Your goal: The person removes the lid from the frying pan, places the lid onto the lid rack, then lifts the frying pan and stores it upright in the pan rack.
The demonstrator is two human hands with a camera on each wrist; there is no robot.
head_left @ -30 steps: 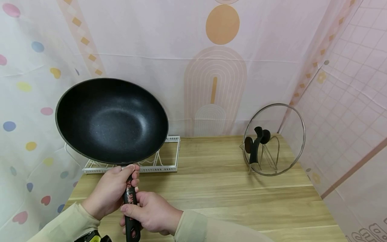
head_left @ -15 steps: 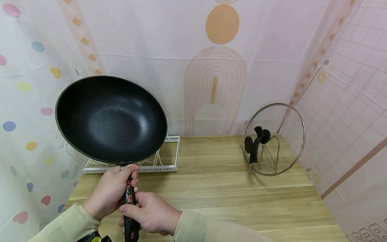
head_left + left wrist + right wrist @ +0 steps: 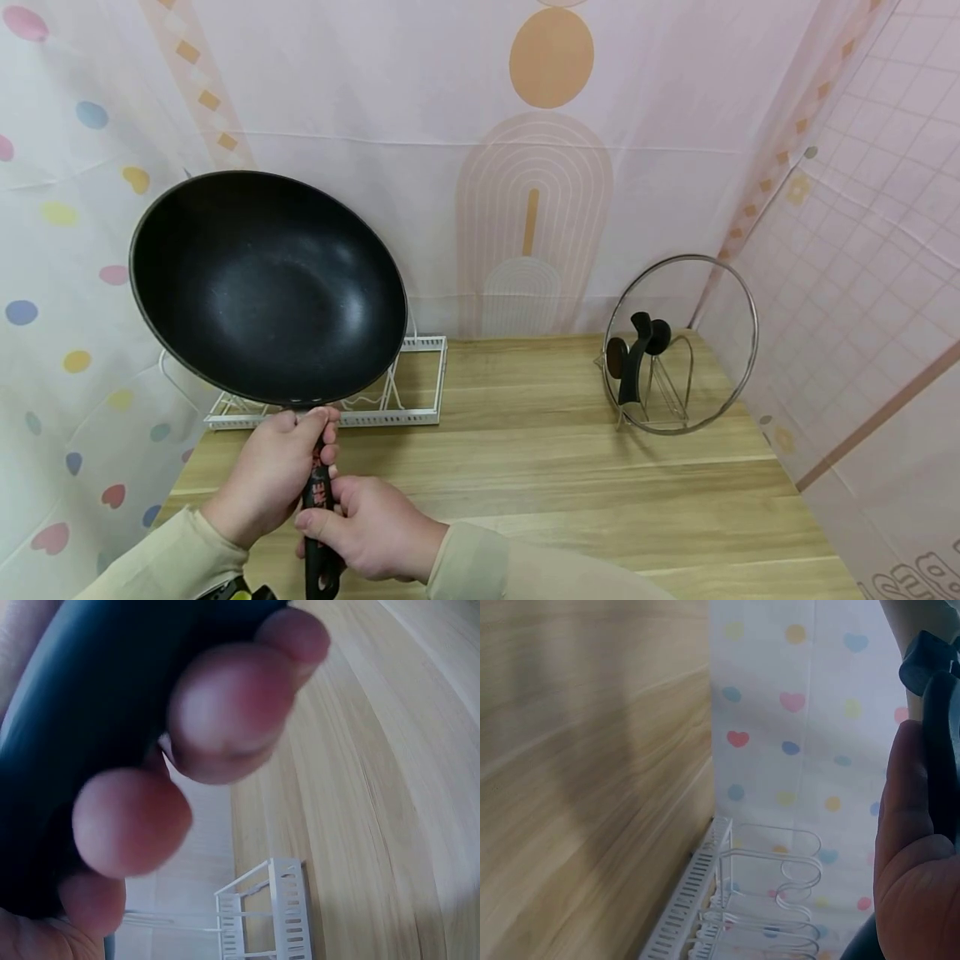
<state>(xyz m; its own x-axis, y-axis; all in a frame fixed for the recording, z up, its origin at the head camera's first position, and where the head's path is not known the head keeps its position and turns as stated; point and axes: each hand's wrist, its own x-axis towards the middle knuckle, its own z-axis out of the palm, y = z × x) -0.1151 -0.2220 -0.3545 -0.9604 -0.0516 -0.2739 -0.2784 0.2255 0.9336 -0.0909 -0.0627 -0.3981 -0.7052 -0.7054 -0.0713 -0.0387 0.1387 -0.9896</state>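
Observation:
A black wok [image 3: 270, 292] is held up in the air, its hollow inside tilted toward me. My left hand [image 3: 273, 467] grips the upper part of its black handle [image 3: 318, 492], close to the pan; in the left wrist view its fingertips [image 3: 135, 821] curl round the dark handle. Lower down, my right hand [image 3: 378, 529] holds the same handle with the thumb on top. Behind and below the wok stands a white wire dish rack [image 3: 390, 417], partly hidden by it. The right wrist view shows the rack's wire loops [image 3: 802, 866] standing up.
At the right of the wooden table [image 3: 555, 467], a clear lid with a metal rim [image 3: 756, 333] stands upright on a wire stand [image 3: 667, 392]. A patterned curtain [image 3: 420, 100] hangs behind the table, and a gridded one [image 3: 892, 208] on the right.
The wok has risen slightly and shifted a little to the left, its far rim tipping up. Both hands keep their hold on the handle. Lid and rack stay put.

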